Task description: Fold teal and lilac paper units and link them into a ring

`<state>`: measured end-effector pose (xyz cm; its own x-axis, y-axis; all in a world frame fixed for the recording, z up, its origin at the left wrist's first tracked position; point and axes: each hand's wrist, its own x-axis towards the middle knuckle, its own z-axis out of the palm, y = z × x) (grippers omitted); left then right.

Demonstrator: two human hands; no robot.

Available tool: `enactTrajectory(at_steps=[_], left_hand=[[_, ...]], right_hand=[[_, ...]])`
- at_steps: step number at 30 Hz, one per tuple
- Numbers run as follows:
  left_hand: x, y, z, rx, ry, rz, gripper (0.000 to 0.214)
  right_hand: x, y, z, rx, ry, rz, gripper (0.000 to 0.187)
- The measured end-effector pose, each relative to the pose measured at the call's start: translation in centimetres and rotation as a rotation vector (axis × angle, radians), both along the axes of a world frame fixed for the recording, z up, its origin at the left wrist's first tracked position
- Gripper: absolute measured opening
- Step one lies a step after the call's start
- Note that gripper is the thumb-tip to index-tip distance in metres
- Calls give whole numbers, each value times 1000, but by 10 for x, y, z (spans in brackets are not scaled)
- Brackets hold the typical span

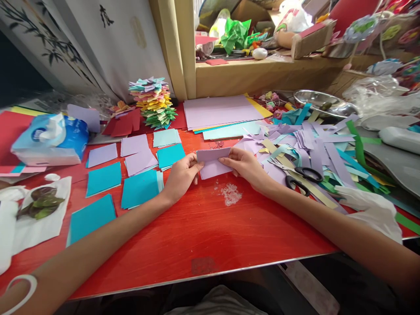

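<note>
Between my two hands is a lilac paper sheet (215, 167), held just above the red table and creased across, its far part folded up. My left hand (183, 175) pinches its left edge, thumb on top. The right edge is pinched by my right hand (244, 166), also with the thumb over the paper. Left of my left hand lie stacks of cut paper squares: teal ones (140, 189) and lilac ones (139, 157). Black-handled scissors (300, 177) rest beside my right forearm, on a heap of paper strips (315, 146).
A tissue pack (52, 138) stands at the left, near dark leaves (41, 203) on white paper. A tower of folded paper (154, 103) and large lilac sheets (219, 112) are at the back. A metal bowl (324, 103) sits behind the strips. The red table (183, 245) ends near my body.
</note>
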<state>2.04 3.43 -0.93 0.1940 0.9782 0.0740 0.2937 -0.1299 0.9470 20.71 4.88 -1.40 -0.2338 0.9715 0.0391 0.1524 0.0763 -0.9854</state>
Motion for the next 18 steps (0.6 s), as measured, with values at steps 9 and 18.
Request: enactTrajectory(at_steps=[9, 18], left_hand=[[-1, 2, -2, 18, 22, 68, 21], [-1, 4, -2, 58, -44, 97, 24]], right_hand=[[-1, -3, 1, 50, 4, 12, 22], [3, 2, -2, 66, 43, -41, 20]])
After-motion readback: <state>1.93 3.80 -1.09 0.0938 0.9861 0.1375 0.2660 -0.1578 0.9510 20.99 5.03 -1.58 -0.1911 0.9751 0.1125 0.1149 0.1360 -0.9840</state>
